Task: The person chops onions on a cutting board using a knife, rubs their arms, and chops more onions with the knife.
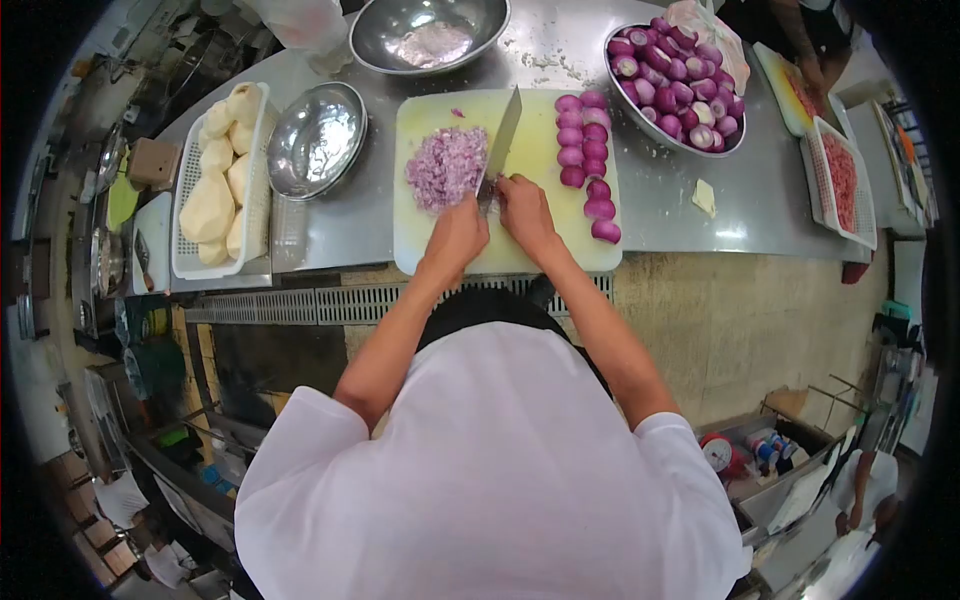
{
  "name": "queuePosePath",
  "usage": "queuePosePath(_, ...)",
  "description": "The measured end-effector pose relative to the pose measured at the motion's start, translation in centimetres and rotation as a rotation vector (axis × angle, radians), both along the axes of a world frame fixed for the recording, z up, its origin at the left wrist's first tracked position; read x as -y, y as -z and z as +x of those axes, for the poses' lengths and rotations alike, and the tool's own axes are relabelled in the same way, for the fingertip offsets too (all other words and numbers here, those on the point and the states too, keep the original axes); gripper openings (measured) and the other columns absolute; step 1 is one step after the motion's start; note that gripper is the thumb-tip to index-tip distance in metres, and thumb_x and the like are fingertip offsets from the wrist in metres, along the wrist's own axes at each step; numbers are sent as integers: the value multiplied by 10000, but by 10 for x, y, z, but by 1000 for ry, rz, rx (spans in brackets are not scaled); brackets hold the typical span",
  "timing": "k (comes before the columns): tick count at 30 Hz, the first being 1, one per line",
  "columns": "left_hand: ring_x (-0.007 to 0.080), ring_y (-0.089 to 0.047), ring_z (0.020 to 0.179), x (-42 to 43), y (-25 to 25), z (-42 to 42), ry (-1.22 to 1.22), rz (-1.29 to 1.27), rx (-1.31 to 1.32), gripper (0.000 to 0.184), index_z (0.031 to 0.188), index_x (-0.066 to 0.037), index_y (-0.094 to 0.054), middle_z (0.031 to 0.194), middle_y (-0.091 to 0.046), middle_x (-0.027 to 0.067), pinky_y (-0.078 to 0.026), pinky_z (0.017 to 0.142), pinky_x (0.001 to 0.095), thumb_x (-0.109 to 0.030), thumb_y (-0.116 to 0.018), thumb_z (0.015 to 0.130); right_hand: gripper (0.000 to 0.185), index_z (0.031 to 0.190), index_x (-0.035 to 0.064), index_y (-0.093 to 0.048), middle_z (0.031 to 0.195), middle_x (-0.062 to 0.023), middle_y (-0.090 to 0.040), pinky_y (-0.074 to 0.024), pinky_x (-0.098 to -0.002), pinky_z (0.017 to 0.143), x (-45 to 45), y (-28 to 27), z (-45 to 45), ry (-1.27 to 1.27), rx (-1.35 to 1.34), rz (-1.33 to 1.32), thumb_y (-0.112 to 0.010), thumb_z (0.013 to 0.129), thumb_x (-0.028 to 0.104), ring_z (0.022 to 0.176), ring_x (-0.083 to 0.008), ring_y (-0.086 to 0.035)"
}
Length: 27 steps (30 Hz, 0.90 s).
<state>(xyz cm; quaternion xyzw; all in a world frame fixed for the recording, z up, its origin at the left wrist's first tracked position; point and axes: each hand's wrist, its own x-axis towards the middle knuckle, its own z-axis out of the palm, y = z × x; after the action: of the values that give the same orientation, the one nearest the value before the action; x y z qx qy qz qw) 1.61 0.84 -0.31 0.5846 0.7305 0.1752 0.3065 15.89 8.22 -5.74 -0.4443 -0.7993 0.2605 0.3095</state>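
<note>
A kitchen knife (505,132) stands out over the cutting board (540,240), its tip pointing away from me. My left hand (460,235) is closed at the handle end, its grip partly hidden. Just right of the blade, my right hand (527,212) has its fingers bent together close to the knife; what they pinch is hidden. To the left of the blade lies a heap of finely chopped red onion (443,170). Peeled red onions (596,150) sit in two rows along the board's right side.
A metal bowl of red onions (676,90) stands at the back right. On the left are an upturned-looking steel bowl (318,140) and a white basket (262,180) of peeled root vegetables. Another steel bowl (430,62) is behind the board. Another person's arm (805,40) shows at far right.
</note>
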Motion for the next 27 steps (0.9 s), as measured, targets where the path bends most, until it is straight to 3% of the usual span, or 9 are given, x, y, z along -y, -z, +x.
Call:
queuePosePath(2,350,-664,526,-10,3,-5,39,154,16,160,1003,81,-556,642,-628,236,-527,532,476,-59,-521,935,147,931,-23,-685,902,-259,-652,-536,-526,794,2,0,3,-1,15,-17,-588,823,-46,885,-475,-657)
queuePosePath(5,537,-662,898,-4,-15,3,-7,102,76,210,1014,118,-589,869,-663,369,-522,812,587,-43,-548,886,144,928,-25,-684,903,-260,-652,-536,-529,794,-2,0,4,4,7,-23,-585,826,-44,883,-478,-658)
queuePosePath(9,539,-662,889,-13,0,7,0,47,83,211,1008,114,-595,876,-667,369,-527,815,579,-53,-545,888,135,921,-21,-688,898,-259,-653,-536,-532,789,2,4,7,12,28,-23,-575,847,-33,872,-477,-659)
queuePosePath(10,323,-654,488,-13,6,2,43,147,91,173,1012,80,-556,626,-626,213,-531,498,473,-81,-527,956,135,921,-21,-688,898,-259,-653,-536,-532,789,2,4,10,13,33,-19,-575,847,-33,872,-476,-659)
queuePosePath(14,313,-657,489,-13,15,8,26,146,47,177,1009,80,-556,622,-624,196,-532,488,470,-88,-533,959,129,891,-17,-693,891,-250,-653,-532,-532,776,-1,3,12,44,1,7,-582,830,-42,859,-470,-658)
queuePosePath(16,534,-661,883,-23,8,15,-51,88,99,180,967,102,-589,857,-660,370,-531,811,573,-57,-540,899,126,881,-17,-694,889,-245,-655,-531,-526,765,1,2,23,49,11,29,-587,821,-46,848,-468,-654)
queuePosePath(17,534,-661,883,-22,0,15,-66,92,107,180,967,102,-589,857,-660,370,-531,811,573,-57,-540,899,117,873,-17,-695,897,-239,-658,-525,-522,775,-2,-2,34,98,-4,39,-594,821,-42,857,-461,-649)
queuePosePath(23,447,-670,607,25,0,16,46,235,144,181,979,105,-560,692,-638,304,-544,594,507,-60,-533,909,165,960,-8,-722,989,-209,-677,-497,-525,846,-29,-29,85,307,82,160,-662,807,-24,954,-428,-633)
queuePosePath(27,359,-652,497,34,-8,-10,-131,-48,424,173,974,88,-547,642,-630,255,-519,502,470,-76,-539,921,196,1006,0,-719,1062,-200,-675,-509,-503,840,-28,-15,83,267,68,103,-679,815,-18,976,-427,-638)
